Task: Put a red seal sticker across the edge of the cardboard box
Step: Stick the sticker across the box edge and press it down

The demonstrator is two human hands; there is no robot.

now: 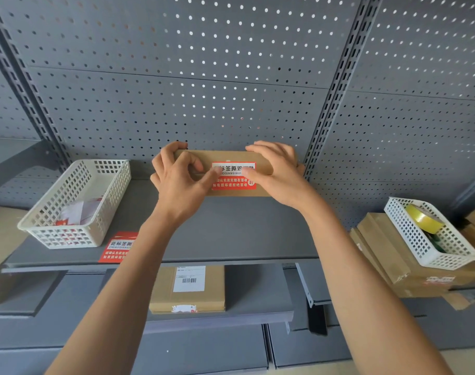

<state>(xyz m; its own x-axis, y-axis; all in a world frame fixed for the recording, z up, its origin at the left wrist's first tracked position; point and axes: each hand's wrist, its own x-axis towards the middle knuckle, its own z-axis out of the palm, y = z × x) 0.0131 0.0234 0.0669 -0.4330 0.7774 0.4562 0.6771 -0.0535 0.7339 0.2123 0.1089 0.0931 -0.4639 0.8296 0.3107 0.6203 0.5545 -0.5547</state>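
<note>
A flat cardboard box [231,155] lies at the back of the grey shelf [231,234], against the pegboard. A red and white seal sticker [233,176] sits over the box's front edge, folded from the top onto the front face. My left hand [178,180] grips the box's left end, its thumb pressing the sticker's left side. My right hand [278,173] grips the box's right end, with its thumb on the sticker's right side.
A white basket [76,204] with several stickers stands at the shelf's left, a loose red sticker [120,247] beside it. Another white basket [431,234] holding a yellow tape roll [423,219] rests on stacked boxes at right. A labelled box [187,289] lies on the shelf below.
</note>
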